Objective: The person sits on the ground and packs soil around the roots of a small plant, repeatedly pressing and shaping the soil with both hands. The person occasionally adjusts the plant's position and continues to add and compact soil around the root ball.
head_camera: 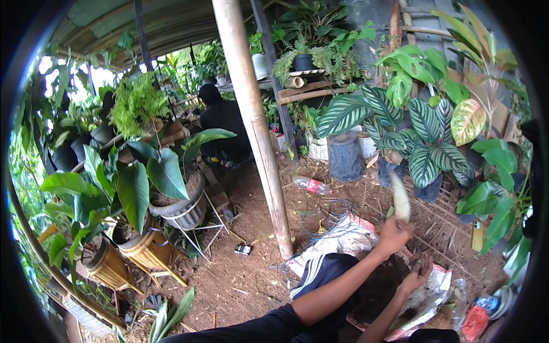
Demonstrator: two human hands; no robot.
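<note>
My left hand point(393, 235) is raised and closed around the lower end of a pale, leaf-like plant piece point(402, 200), which points upward and is blurred. Lower and to the right, my right hand point(417, 275) is half turned up with its fingers loosely apart; nothing shows in it. Both hands are above a spread-out white and red sack point(433, 287) with dark soil point(377, 281) on it. My knee in dark striped trousers point(321, 272) covers part of the sack. Thin bluish strings point(332, 229) lie tangled along its far edge.
A bamboo post point(259, 128) rises left of the sack. Potted striped-leaf plants point(437, 150), a plastic bottle point(312, 185) and a phone point(477, 236) lie beyond and right. Bamboo planters point(148, 253) and a small box point(242, 249) are left. Another person point(225, 124) sits behind the post.
</note>
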